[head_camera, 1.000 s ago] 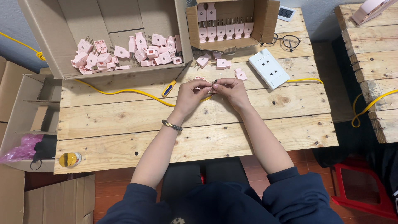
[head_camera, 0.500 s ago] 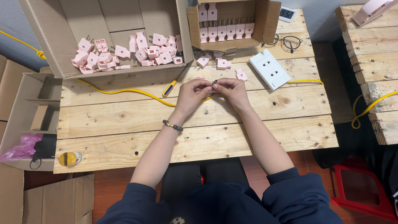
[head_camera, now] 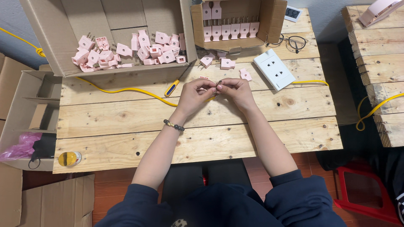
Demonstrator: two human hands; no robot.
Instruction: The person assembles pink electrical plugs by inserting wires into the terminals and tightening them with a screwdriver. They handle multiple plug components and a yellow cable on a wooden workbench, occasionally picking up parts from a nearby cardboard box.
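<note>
Left hand [head_camera: 194, 94] and right hand [head_camera: 235, 90] meet fingertip to fingertip — both pinching one small pink plug part [head_camera: 210, 85] between them.

hands [head_camera: 216, 90]: fingers pinch small part | yellow cable [head_camera: 126, 90] beneath

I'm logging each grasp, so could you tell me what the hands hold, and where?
Both hands, left hand and right hand, pinch the end of the yellow cable between their fingertips; finer detail cannot be told.

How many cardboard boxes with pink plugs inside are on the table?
2. A big box lies open at the back left with loose pink plugs; a smaller box beside it holds plugs in rows.
</note>
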